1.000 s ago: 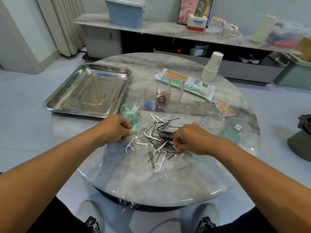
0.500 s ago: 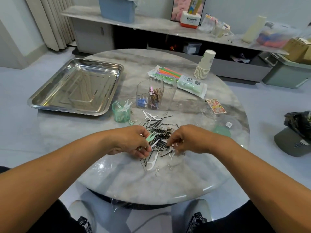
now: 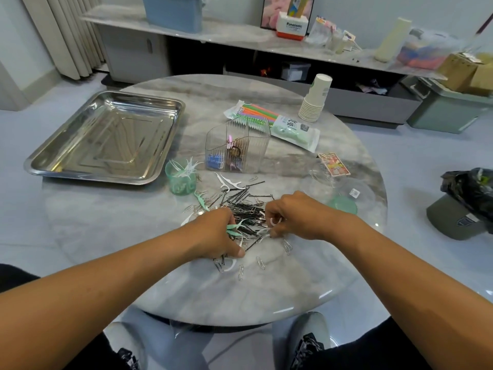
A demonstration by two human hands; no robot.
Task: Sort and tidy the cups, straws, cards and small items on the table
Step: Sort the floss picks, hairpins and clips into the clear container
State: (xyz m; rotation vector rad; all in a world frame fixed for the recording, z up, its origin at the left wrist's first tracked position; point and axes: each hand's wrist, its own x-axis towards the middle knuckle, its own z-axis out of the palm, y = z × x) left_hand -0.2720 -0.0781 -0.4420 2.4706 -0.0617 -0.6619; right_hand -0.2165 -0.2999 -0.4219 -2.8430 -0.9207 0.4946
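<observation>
Both hands worked in one pile of black pins [image 3: 244, 206], clips and floss picks on the table [image 3: 240, 297]. The left hand [image 3: 216, 233] had its fingers curled around green picks [image 3: 232, 228], its thumb lying low on the pile. The right hand [image 3: 296, 216] pinched a white pick [image 3: 274, 222] between curled fingertips (the tips partly hidden). Loose clips [image 3: 261, 262] lay just below the fingers. Beyond the fingers stood a green cup [image 3: 181, 182] with white picks, a clear holder [image 3: 237, 149], the straws [image 3: 262, 116] and the cups [image 3: 314, 100]. A card [image 3: 334, 164] lay beyond the right hand, a tray [image 3: 106, 137] far left.
</observation>
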